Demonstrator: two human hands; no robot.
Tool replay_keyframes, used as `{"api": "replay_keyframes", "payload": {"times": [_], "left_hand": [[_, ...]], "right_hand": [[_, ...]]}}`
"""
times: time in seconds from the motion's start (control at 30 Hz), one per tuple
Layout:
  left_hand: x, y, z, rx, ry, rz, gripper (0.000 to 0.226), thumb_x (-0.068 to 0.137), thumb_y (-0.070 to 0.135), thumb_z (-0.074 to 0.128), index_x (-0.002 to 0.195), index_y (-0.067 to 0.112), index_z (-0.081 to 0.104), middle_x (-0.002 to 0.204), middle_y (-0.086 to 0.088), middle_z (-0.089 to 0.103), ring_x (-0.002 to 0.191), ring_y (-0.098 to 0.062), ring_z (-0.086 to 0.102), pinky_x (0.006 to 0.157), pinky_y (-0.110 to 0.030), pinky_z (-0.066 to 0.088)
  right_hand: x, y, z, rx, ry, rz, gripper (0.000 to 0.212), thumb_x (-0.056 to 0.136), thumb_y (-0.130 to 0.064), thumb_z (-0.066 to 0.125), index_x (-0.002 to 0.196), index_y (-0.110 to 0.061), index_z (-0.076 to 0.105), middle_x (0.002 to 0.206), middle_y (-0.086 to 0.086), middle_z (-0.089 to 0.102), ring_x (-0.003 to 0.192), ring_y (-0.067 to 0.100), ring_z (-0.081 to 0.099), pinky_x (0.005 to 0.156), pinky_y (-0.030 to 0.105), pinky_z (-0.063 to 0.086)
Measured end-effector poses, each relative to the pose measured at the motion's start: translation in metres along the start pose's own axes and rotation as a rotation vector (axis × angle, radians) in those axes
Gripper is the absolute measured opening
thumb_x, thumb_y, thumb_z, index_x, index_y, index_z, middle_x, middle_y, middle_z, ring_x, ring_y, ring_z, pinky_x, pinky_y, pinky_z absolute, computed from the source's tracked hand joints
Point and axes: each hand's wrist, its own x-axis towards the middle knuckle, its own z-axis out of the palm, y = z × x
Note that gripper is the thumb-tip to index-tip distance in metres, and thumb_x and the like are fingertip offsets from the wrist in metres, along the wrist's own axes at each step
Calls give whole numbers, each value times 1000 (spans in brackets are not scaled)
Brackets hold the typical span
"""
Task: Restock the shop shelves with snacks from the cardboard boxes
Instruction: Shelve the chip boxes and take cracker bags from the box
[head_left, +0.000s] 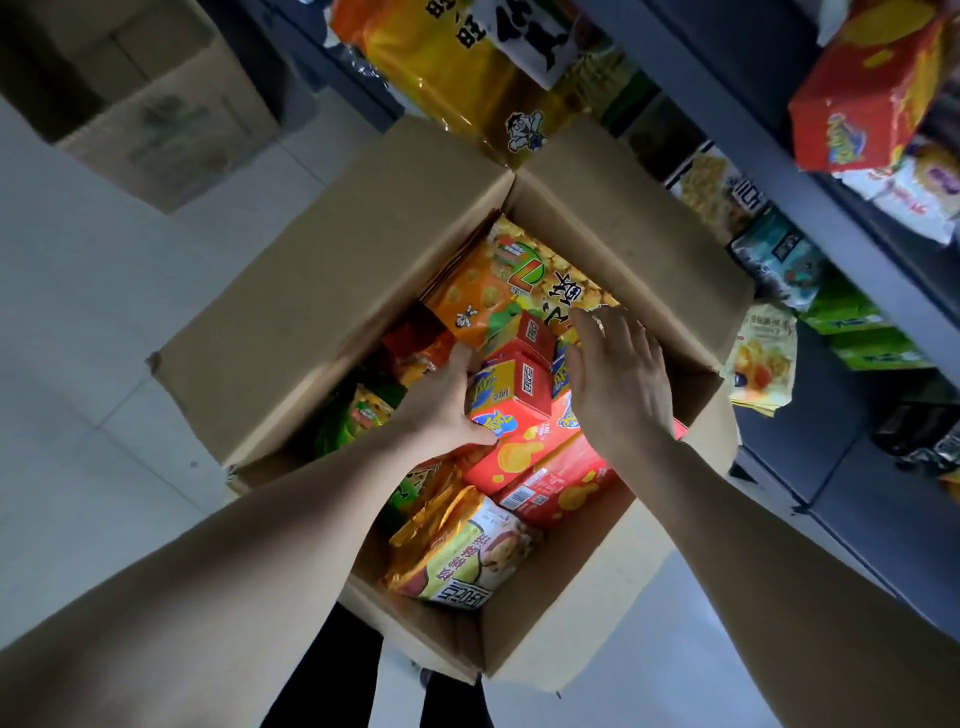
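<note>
An open cardboard box (332, 291) on the floor holds several snack packs. Red and yellow snack cartons (511, 387) stand stacked in its middle. My left hand (441, 405) presses flat against their left side, thumb lying along the lower carton. My right hand (615, 374) is flat with straight fingers at their right side, over the cartons. Under them lie flat red snack boxes (524, 457), an orange bag (483, 296) at the far end and a yellow and white bag (462, 556) at the near end.
Dark shop shelves (810, 208) run along the right, holding bags and a red carton (872, 98). A large yellow bag (457, 67) sits above the box. A second cardboard box (171, 119) stands at the upper left on the pale tiled floor (78, 364).
</note>
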Motion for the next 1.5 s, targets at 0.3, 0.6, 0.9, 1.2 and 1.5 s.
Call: {"api": "replay_keyframes", "payload": {"times": [0.3,0.6,0.9,1.2,1.5], "left_hand": [[-9,-57,-25,-256,306,-279,71,80,37,79,128,5,39,118,-7,64,105,-25,64,73,-22,41],[-24,-58,-30,-180,319,-186,66,80,29,78,132,8,42,121,-6,64,109,-24,63,87,-31,49],[-118,38,-87,-62,435,-187,71,87,37,69,140,0,40,123,-19,57,110,-38,58,85,-37,45],[-259,186,-159,-174,539,-49,57,85,56,63,124,16,50,111,-4,68,99,-29,65,83,-39,51],[-345,322,-222,-153,602,205,54,94,44,59,139,20,41,129,-5,62,115,-31,59,96,-41,45]], "right_hand": [[66,-37,20,-1,-519,-111,56,97,-42,56,146,-18,41,145,12,43,135,32,40,110,43,36],[53,-52,7,-45,-610,-80,75,85,-35,76,144,-11,36,143,14,37,132,33,42,105,42,39],[-31,-25,-144,121,-419,160,77,81,-38,79,141,-23,35,134,14,39,117,40,55,87,42,50],[-122,8,-357,487,-138,151,70,64,-38,90,123,-24,54,115,1,55,106,24,56,85,36,46],[-168,27,-533,528,206,46,45,76,-33,82,115,-30,60,111,-2,54,94,13,59,83,27,47]]}}
